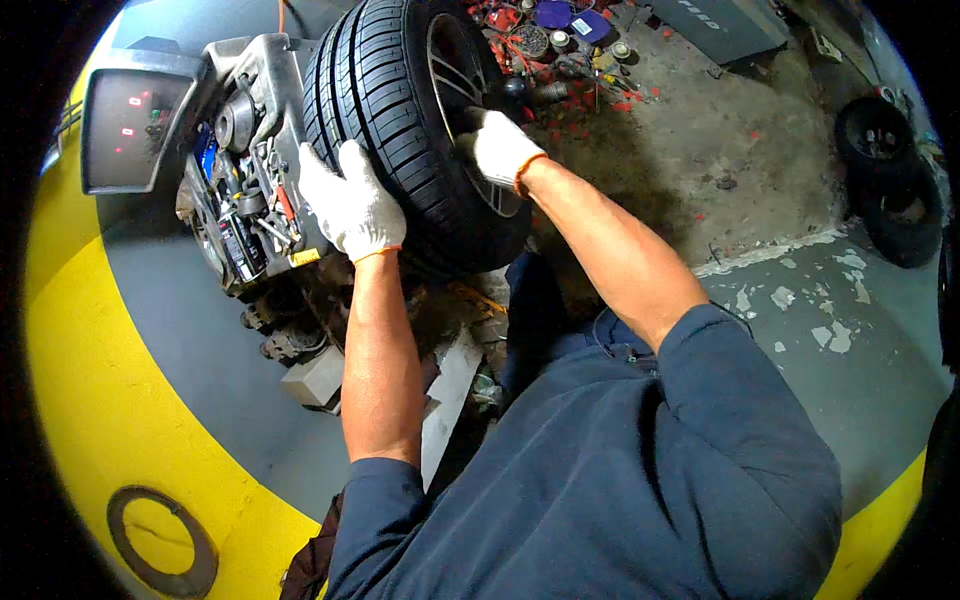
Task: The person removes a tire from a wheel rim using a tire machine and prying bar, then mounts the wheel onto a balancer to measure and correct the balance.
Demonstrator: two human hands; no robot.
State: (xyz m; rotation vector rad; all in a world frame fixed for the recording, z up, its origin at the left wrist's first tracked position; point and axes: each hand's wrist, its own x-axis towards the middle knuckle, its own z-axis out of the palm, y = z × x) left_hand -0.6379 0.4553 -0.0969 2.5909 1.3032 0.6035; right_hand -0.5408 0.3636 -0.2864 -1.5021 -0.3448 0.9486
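Observation:
A car wheel [385, 105], a black tyre on a silver spoked rim, stands upright in front of me beside a wheel balancer [262, 60]. My left hand [352, 205], in a white knitted glove, is at the tread's left side, its fingers stretched and thumb apart. In a matching glove, my right hand [497, 150] reaches into the rim from the right. Its fingertips are hidden among the spokes, and the hand looks closed on the wheel. Left of the tyre, the balancer's tray [245, 190] holds several tools and small metal parts.
The balancer's display [138, 130] shows lit red digits. Small parts and red scraps [570, 60] litter the concrete floor beyond the wheel. A grey box [720, 30] sits far right, and tyres [875, 140] rest along the right side. A dark ring [162, 540] is on the yellow surface lower left.

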